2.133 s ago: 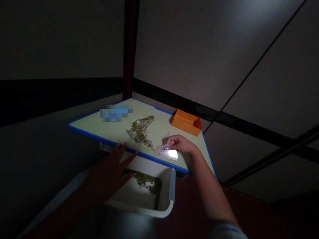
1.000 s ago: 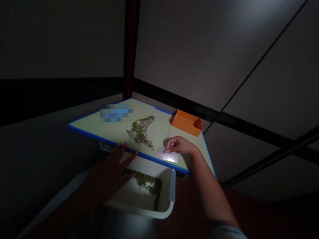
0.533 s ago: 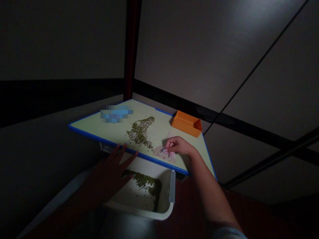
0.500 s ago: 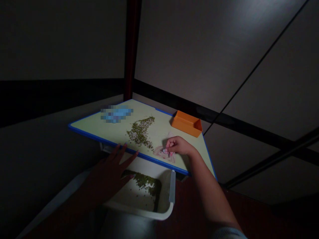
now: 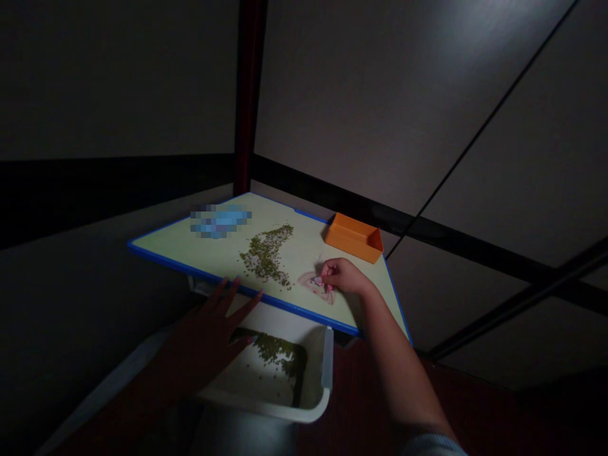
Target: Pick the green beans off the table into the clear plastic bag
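Pink patterned sheet [image 5: 308,281] is pinched in your right hand [image 5: 342,276]; your left hand [image 5: 211,326] has fingers apart at the blue table edge [image 5: 294,309].

so the head cam's worn up top, looking forward and down over the table [image 5: 308,234] and both hands.

On the table [image 5: 204,253], scattered grains [image 5: 266,253] are spread near the middle, with an obscured item [image 5: 221,221] placed to their left. A box [image 5: 351,244] is set at the far right, behind a flat sheet [image 5: 308,282]. More grains [image 5: 275,351] are held in a bin [image 5: 316,402], positioned below the near edge.
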Action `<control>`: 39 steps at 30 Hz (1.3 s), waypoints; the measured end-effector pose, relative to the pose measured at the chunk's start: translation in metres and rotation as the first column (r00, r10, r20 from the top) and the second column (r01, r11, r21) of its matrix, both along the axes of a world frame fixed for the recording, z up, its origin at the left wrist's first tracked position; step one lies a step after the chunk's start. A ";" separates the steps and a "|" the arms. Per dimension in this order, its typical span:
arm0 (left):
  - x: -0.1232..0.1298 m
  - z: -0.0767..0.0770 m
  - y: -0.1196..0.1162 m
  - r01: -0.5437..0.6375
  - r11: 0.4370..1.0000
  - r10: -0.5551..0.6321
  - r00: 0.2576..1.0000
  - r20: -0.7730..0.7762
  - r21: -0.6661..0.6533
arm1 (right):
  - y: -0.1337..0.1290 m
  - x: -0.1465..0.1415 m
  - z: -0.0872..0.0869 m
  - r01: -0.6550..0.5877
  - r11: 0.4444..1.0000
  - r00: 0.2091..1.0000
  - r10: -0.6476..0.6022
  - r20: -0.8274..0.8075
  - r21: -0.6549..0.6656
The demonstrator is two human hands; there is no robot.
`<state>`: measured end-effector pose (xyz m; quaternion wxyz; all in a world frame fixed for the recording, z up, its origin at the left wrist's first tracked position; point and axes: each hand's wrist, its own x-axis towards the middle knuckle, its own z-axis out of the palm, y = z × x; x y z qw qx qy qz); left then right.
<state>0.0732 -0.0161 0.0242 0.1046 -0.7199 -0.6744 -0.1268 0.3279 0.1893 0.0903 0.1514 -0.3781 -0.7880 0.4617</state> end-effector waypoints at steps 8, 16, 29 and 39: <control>-0.002 -0.004 0.000 0.010 1.000 -0.010 1.000 0.001 0.021 | -0.002 0.001 0.005 0.057 0.998 0.997 -0.055 -0.062 0.022; 0.000 -0.003 0.001 -0.004 1.000 0.003 1.000 0.006 0.021 | 0.000 -0.004 -0.002 0.023 0.999 0.999 -0.022 -0.030 0.025; 0.000 -0.002 0.000 0.001 1.000 -0.001 1.000 0.011 0.012 | 0.005 -0.002 -0.001 0.289 0.917 0.957 -0.274 -0.094 0.273; 0.003 0.001 -0.002 -0.022 1.000 0.022 1.000 -0.004 0.003 | -0.028 -0.038 -0.009 -0.123 0.992 0.977 0.123 -0.174 0.015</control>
